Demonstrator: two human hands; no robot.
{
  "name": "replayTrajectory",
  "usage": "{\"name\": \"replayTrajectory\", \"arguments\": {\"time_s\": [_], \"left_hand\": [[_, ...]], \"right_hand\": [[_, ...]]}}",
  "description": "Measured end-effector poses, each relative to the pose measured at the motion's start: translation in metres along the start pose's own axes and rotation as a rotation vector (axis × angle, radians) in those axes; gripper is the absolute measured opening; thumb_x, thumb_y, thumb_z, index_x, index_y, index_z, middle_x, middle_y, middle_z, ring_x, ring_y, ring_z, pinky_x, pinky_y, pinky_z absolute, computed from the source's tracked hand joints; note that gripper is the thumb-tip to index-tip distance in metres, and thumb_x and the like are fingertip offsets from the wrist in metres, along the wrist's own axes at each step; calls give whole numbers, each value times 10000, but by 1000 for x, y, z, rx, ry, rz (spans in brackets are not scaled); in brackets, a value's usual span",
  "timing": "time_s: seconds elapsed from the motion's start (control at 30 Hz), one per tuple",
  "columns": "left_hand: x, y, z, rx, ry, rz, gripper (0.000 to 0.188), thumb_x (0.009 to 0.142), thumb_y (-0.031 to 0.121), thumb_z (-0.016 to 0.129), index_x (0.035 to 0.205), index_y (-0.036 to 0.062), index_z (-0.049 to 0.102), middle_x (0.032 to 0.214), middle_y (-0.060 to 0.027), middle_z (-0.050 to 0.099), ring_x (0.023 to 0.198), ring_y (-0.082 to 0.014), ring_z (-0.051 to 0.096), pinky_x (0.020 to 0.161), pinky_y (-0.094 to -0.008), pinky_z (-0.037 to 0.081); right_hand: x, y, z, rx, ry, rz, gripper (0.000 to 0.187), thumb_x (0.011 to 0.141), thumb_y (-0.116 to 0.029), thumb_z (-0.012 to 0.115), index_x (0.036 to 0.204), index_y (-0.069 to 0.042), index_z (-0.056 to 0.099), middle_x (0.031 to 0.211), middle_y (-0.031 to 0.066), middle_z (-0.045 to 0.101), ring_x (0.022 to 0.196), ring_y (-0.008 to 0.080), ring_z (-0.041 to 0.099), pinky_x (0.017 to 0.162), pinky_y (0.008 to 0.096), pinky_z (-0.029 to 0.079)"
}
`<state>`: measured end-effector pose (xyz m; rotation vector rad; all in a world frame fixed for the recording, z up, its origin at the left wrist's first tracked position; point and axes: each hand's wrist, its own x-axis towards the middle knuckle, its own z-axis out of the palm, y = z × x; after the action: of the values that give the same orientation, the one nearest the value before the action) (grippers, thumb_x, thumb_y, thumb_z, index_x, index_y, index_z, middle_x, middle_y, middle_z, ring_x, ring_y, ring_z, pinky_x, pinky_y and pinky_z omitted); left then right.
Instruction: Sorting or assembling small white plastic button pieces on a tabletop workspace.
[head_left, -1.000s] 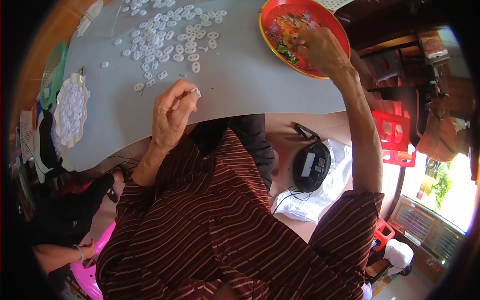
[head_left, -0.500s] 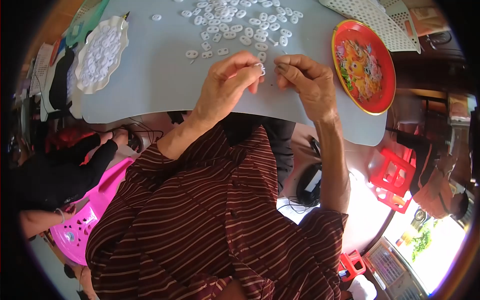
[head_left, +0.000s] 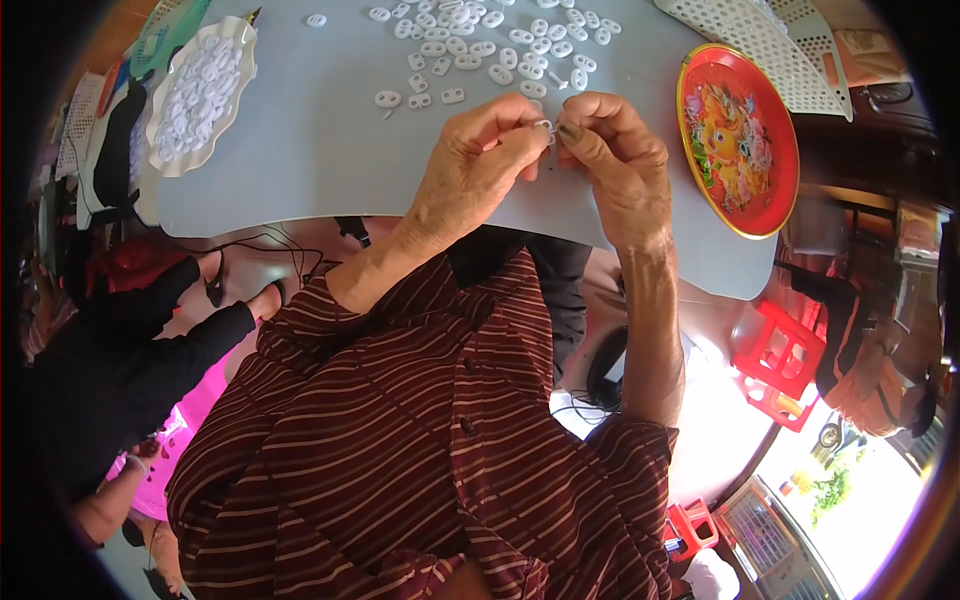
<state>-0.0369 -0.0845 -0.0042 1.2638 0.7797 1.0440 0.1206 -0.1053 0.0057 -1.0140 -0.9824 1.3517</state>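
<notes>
My left hand (head_left: 490,150) pinches a small white plastic piece (head_left: 547,127) between thumb and forefinger, above the near part of the grey table (head_left: 310,150). Thumb and fingers of my right hand (head_left: 620,160) are pressed together right beside that piece. Whatever sits in the right fingertips is too small and covered to make out. Beyond both hands lie many loose white oval pieces (head_left: 467,62) with two holes each. More such white pieces (head_left: 200,100) fill a wavy-edged white tray (head_left: 249,65) at the left.
A round red tray (head_left: 778,175) with a printed picture stands at the table's right side. Behind it is a white perforated basket (head_left: 770,55). A person in black (head_left: 120,370) sits close by on the left, on a pink chair (head_left: 212,400). Red stools (head_left: 782,350) stand at the right.
My two hands have come together; the right fingertips now meet the white piece in my left hand. The seated person's legs and arm at the left have shifted.
</notes>
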Motion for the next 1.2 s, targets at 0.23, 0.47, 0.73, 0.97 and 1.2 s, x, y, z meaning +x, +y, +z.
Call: {"name": "replayTrajectory", "arguments": {"time_s": [0.23, 0.47, 0.73, 0.97, 1.2], "left_hand": [[1, 2, -5, 84, -59, -50, 129, 864, 128, 518, 787, 34, 560, 598, 17, 488, 552, -44, 445, 489, -216, 344], [1, 2, -2, 89, -53, -14, 142, 866, 138, 514, 778, 32, 547, 593, 17, 476, 535, -38, 411, 476, -211, 330], [-2, 1, -3, 121, -66, 19, 174, 903, 164, 516, 792, 32, 538, 591, 21, 459, 530, -36, 379, 473, -206, 324], [-1, 3, -2, 89, -101, 25, 186, 907, 168, 522, 786, 27, 530, 596, 19, 462, 534, -34, 387, 475, -206, 327], [-3, 6, -1, 102, -69, -1, 162, 899, 135, 522, 783, 21, 524, 603, 17, 463, 544, -34, 400, 480, -204, 335]], "right_hand": [[-1, -1, -3, 5, -38, 14, 148, 839, -21, 640, 978, -13, 591, 841, 24, 618, 760, 93, 572, 679, 224, 468], [-1, -2, -4, -36, -50, 9, 139, 838, -14, 640, 962, -5, 579, 849, 25, 611, 764, 92, 566, 696, 226, 472], [-4, -1, -3, -77, -36, 3, 98, 843, -29, 641, 931, -1, 610, 792, 29, 614, 731, 85, 556, 665, 214, 462], [-3, -8, -3, -228, -50, -3, 82, 855, -73, 640, 856, 9, 641, 741, 25, 628, 651, 63, 520, 598, 197, 438], [-1, -7, -2, -288, -55, -28, 95, 869, -83, 625, 874, 11, 641, 725, 24, 621, 652, 66, 522, 602, 201, 442]]}}
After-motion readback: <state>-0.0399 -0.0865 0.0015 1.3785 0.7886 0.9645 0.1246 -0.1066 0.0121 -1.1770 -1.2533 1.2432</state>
